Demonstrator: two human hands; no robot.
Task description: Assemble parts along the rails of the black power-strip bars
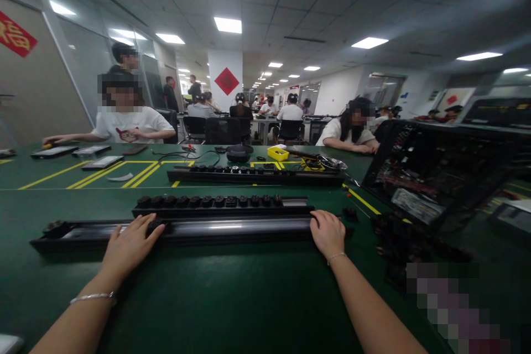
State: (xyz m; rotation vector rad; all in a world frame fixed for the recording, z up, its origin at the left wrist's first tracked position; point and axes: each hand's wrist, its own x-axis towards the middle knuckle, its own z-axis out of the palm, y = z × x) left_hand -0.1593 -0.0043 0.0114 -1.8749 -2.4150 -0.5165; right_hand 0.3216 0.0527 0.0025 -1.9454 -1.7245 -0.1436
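A long black rail point(232, 228) with a shiny, smooth channel lies across the green table in front of me. My left hand point(131, 244) is over its left part, thumb and fingers closed about a small black block point(156, 224) that is mostly covered. At the rail's right part, my right hand point(329, 234) grips the edge with curled fingers. Another black block point(56, 227) sits at the rail's left end. Just behind lies a second black rail point(296, 203) carrying a row of several black knob-like blocks point(207, 201).
Farther back lies another loaded rail point(265, 177). A yellow tray point(277, 153), cables and flat devices point(103, 162) are beyond. To the right stand a black open case point(415, 177) and a dark heap of parts point(415, 243). Two people sit across the table.
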